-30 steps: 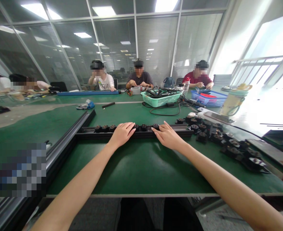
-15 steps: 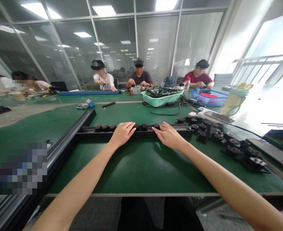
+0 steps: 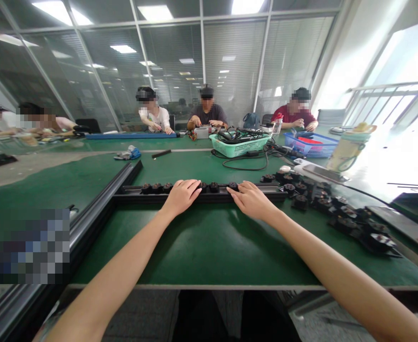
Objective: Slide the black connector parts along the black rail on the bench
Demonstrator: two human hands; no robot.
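Black parts line a rail at both hands (any print unreadable)

Daylight from the window bleaches the worktop's right side with glare. Soft shadows lie toward its near edge; wide-angle distortion stretches the outer margins.

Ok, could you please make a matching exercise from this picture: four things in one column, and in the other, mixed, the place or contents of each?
Things:
1. left hand
2. mint-green basket
3. right hand
4. blue basket

Places or contents:
A. at the rightmost black part seen in the rail
B. has a red thing inside
C. over the rail, with black parts seated there on both sides
D. heaped with black cables

Pairs: 1-C, 2-D, 3-A, 4-B
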